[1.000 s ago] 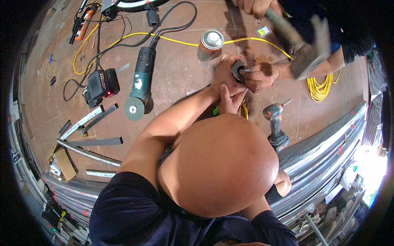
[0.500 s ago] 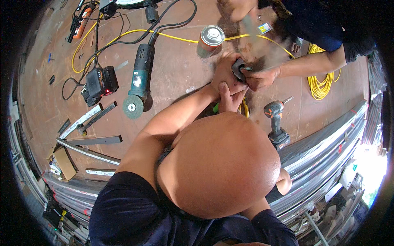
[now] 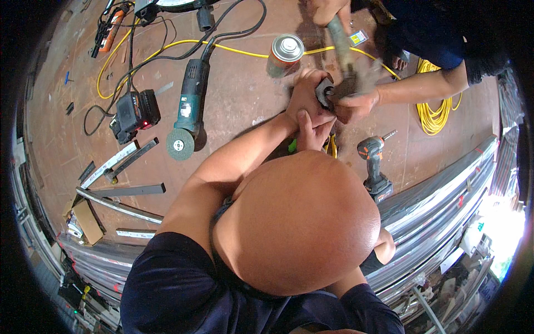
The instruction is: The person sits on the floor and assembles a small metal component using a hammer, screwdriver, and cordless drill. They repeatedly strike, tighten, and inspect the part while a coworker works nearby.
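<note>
My left hand (image 3: 307,101) is closed round a dark curved piece (image 3: 324,93), apparently metal, standing up out of the grip. Just below it, with the two touching, my right hand (image 3: 312,133) is closed; what it holds is hidden. From the right, a co-worker's hand (image 3: 356,106) pinches something small against the dark piece. Another hand (image 3: 329,11) of that person grips a hammer (image 3: 343,47), its blurred head down by the pinching fingers. Right beside my left hand stands a metal can (image 3: 286,55). My head covers much of my right arm.
Left of my arm lies an angle grinder (image 3: 190,103), with a battery tool (image 3: 133,114) beyond it. Metal bars (image 3: 119,203) lie at the lower left. A cordless drill (image 3: 375,167) stands on the right. A yellow cord (image 3: 239,51) crosses behind the can to a coil (image 3: 434,106).
The co-worker's hammer was a pale smear and now shows more sharply, its head low by the dark piece. My hands hold almost the same place.
</note>
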A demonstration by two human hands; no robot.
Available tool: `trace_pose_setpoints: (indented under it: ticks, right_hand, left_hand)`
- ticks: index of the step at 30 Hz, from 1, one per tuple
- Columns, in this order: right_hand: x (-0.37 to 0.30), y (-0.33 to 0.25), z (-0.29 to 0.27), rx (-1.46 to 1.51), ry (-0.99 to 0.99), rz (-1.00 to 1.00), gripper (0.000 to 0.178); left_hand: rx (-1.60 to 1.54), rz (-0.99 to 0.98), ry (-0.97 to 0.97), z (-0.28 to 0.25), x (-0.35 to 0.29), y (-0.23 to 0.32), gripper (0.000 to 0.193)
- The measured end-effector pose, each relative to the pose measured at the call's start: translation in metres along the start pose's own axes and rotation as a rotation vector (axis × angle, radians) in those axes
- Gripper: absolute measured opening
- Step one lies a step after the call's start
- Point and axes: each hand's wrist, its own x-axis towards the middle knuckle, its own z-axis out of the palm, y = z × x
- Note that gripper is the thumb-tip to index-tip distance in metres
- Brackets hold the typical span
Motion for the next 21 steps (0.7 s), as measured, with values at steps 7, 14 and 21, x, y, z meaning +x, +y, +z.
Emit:
trace_pose_setpoints:
  ticks: [7,14,21]
  right_hand:
    - [0.001,0.005,-0.002,-0.097,-0.003,-0.146,0.133]
    - [0.007,0.010,-0.001,-0.042,-0.037,-0.090,0.134]
    - [0.000,0.008,-0.023,-0.245,-0.052,-0.213,0.130]
  left_hand:
    - [-0.019,-0.041,0.020,-0.003,-0.004,0.008,0.065]
    - [-0.201,-0.204,0.086,0.003,-0.005,0.001,0.063]
    - [-0.419,-0.139,-0.105,-0.047,0.016,0.042,0.070]
